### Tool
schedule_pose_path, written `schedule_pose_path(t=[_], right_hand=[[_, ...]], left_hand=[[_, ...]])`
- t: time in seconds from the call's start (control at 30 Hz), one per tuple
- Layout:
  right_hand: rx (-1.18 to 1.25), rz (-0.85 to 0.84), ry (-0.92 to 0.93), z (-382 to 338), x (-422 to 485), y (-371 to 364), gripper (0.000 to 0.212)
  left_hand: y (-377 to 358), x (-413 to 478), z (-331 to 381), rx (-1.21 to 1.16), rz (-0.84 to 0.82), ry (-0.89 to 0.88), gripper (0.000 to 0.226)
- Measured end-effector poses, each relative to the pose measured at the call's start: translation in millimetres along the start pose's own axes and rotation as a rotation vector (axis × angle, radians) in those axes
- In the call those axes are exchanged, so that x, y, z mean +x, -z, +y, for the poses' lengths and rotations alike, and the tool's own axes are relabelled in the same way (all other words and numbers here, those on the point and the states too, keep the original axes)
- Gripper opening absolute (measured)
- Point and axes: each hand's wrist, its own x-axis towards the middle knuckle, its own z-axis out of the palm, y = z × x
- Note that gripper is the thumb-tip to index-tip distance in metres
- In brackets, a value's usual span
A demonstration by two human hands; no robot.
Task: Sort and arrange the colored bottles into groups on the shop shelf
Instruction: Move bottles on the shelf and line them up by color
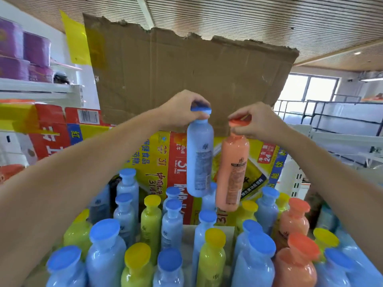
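Two bottles are up in the air at once: the left hand (182, 106) pinches the blue bottle (200, 158) by its cap, and the right hand (255, 121) has its fingers curled round the cap of the orange bottle (232, 172), both hanging upright just above the crowd of standing bottles (172, 222). That crowd is a jumble of blue, yellow and orange, so I judge this to be the picking-out step, with little grouping done as yet. The next move, I'd say, calls for carrying each one to its own colour and setting it down in a gap without knocking the close-packed neighbours. The surface under them is mostly hidden, only a pale patch showing between bodies. Behind stand red and yellow cartons (157, 162) and a torn cardboard sheet (186, 75); purple packs (24, 52) sit on a white shelf to the left, a bright window (310, 88) lies to the right, and a slatted ceiling (248, 17) runs overhead
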Motion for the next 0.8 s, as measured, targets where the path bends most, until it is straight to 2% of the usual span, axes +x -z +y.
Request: schedule_pose_path(t=[0.3,0.4,0.53,0.8], right_hand=[[0.145,0.037,0.175,-19,24,10,0.03],[0.224,0.047,0.213,-32,32,5,0.028],[0.272,0.032,0.256,-57,45,-10,0.027],[0.353,-0.008,0.307,-110,65,-51,0.031]], left_hand=[[52,-17,7,0.061,0.057,0.068,0.035],[66,-35,6,0.121,0.128,0.107,0.035],[88,-56,0,0.181,0.211,0.178,0.035],[125,-98,-29,0.234,0.215,0.328,0.037]])
